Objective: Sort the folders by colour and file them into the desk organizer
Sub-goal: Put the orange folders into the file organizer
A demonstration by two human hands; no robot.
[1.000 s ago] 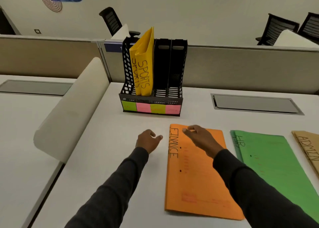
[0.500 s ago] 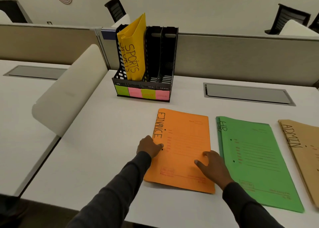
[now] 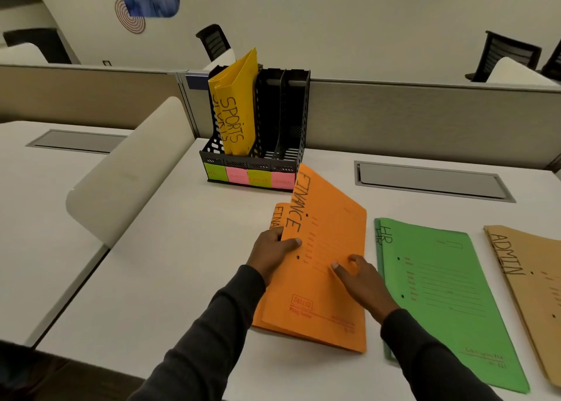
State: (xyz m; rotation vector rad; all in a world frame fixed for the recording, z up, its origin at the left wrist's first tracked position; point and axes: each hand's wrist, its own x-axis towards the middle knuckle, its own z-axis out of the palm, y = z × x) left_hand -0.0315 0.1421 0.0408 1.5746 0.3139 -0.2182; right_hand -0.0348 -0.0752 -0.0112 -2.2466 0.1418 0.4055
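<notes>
Orange folders (image 3: pixel 328 236) two, left hand (image 3: pixel 270 256) gripping upper; yellow folders (image 3: pixel 239 97) two.

Matt orange card folder (image 3: pixel 328 279); perforated black plastic organizer (image 3: pixel 267 158); smooth white desk (image 3: pixel 170 264)

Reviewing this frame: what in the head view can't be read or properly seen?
All head view.
- Sticky labels on the organizer: writing too small and blurred.
- Lower orange folder: mostly covered by the top orange folder.
- Brown folder: cut off by right edge.
- Fingers of left hand: hidden under the top orange folder.
</notes>
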